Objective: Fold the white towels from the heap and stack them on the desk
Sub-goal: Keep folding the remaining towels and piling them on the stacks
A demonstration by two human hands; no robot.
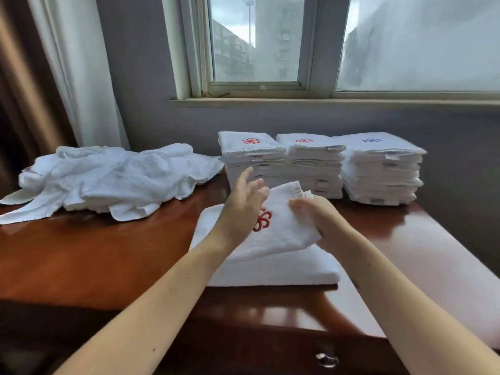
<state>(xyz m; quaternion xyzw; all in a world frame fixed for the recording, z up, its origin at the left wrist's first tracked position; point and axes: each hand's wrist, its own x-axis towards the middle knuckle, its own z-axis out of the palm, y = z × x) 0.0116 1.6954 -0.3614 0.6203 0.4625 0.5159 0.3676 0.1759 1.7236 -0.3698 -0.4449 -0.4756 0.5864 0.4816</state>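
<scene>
Three folded stacks stand at the far side of the desk (94,261): left stack (254,163), middle stack (313,163), right stack (384,171). The heap (108,180), far left, holds several loose towels, so we judge the task past halfway. The towel (281,234) lies near centre, part-folded. The right hand (316,217) pinches its raised flap. The left hand (240,207) has its fingers spread over it; we cannot tell if they touch. Left to do: finish the fold, stack it, clear the heap.
</scene>
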